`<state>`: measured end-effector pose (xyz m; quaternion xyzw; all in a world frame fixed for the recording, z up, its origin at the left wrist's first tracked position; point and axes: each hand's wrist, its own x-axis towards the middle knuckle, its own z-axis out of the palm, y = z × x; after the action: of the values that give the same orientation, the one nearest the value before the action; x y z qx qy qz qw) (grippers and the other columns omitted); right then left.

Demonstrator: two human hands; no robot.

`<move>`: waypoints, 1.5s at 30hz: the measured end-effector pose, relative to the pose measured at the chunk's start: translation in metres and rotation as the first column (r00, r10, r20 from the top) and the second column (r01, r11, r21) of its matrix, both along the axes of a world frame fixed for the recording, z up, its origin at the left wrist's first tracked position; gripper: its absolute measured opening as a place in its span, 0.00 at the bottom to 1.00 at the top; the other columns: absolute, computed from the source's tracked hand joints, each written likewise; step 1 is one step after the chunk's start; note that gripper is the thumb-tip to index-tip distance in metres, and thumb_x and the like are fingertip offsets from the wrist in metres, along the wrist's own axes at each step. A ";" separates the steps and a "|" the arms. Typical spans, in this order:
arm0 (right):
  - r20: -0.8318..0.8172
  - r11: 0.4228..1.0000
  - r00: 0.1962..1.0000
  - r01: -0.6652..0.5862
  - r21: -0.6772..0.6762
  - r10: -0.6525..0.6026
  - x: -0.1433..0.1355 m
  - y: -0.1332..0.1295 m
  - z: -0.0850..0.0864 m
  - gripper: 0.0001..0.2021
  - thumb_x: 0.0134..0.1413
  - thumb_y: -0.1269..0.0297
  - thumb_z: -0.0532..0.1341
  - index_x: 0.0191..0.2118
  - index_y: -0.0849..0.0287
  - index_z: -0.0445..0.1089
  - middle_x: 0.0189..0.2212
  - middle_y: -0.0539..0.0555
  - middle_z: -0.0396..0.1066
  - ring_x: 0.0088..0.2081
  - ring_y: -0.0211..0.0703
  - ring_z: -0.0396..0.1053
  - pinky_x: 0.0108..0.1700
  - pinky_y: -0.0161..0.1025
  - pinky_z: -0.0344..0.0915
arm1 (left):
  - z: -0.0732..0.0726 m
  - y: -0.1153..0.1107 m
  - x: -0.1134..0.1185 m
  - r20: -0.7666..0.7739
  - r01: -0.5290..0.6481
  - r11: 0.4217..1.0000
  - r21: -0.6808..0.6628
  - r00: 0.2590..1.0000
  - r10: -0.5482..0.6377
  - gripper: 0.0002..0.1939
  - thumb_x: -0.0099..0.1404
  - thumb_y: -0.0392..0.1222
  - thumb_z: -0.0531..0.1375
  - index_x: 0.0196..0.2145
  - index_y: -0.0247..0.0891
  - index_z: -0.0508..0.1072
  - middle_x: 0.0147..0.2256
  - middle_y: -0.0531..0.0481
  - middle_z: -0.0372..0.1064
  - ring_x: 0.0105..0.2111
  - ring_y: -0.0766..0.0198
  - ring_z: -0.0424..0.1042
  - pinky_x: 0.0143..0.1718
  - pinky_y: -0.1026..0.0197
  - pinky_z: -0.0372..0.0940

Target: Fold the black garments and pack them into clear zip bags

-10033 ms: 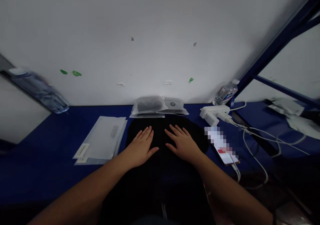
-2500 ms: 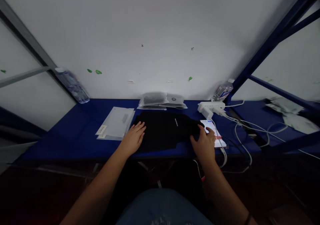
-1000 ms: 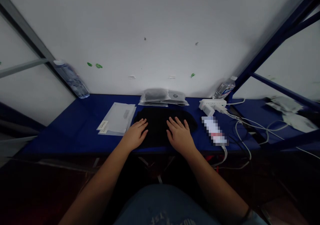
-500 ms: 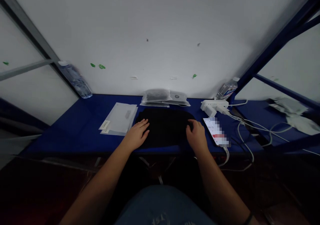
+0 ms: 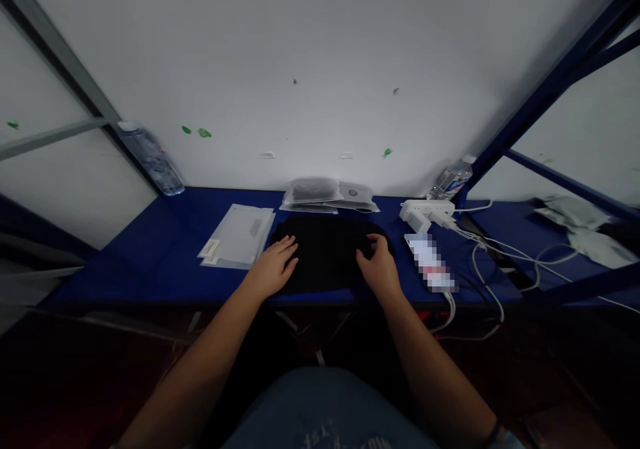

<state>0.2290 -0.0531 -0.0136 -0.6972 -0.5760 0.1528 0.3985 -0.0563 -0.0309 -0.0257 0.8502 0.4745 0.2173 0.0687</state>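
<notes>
The black cloth [image 5: 327,256] lies on the blue table [image 5: 150,249], its left end beneath the left hand [image 5: 270,269], laid flat and spread, and its right end beneath the curled right hand [image 5: 382,270], whose grip cannot be determined.

place: a workshop-like bench bay, exact trade unclear | centre: a long dark-blue flat table [image 5: 135,249] backs onto a marked white wall [image 5: 240,49] | upper right: a blue metal frame [image 5: 533,112] stands before a second blue tabletop [image 5: 510,219] | centre-left: flat frosted plastic bags [image 5: 237,236] lie stacked
</notes>
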 end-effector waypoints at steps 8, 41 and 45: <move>-0.051 0.980 0.996 0.080 0.181 -0.072 0.019 -0.003 0.011 0.20 0.56 0.60 0.59 0.53 0.59 0.64 0.42 0.60 0.73 0.41 0.52 0.72 0.46 0.50 0.69 | -0.001 0.001 -0.001 0.037 -0.062 0.998 0.034 0.997 0.060 0.24 0.74 0.43 0.47 0.62 0.32 0.68 0.67 0.38 0.58 0.67 0.51 0.59 0.67 0.45 0.58; 0.622 0.842 0.653 -0.539 -0.019 0.432 -0.097 -0.006 0.025 0.19 0.64 0.51 0.58 0.52 0.57 0.75 0.48 0.60 0.75 0.51 0.54 0.68 0.59 0.55 0.58 | -0.008 0.006 -0.003 -0.045 -0.013 1.000 -0.010 0.999 0.013 0.25 0.65 0.35 0.54 0.59 0.33 0.71 0.62 0.37 0.65 0.63 0.48 0.65 0.64 0.44 0.63; 0.593 0.846 0.688 -0.532 0.022 0.418 -0.082 -0.006 0.023 0.22 0.65 0.52 0.58 0.59 0.53 0.71 0.61 0.57 0.69 0.63 0.53 0.62 0.69 0.57 0.44 | -0.007 0.007 -0.002 -0.045 -0.025 1.000 -0.007 0.999 0.025 0.27 0.63 0.32 0.53 0.59 0.32 0.71 0.62 0.38 0.66 0.63 0.49 0.65 0.64 0.44 0.63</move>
<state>0.1472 -0.0593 0.0092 -0.4943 -0.8406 -0.0194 0.2205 -0.0579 -0.0241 -0.0326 0.8486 0.4873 0.1973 0.0587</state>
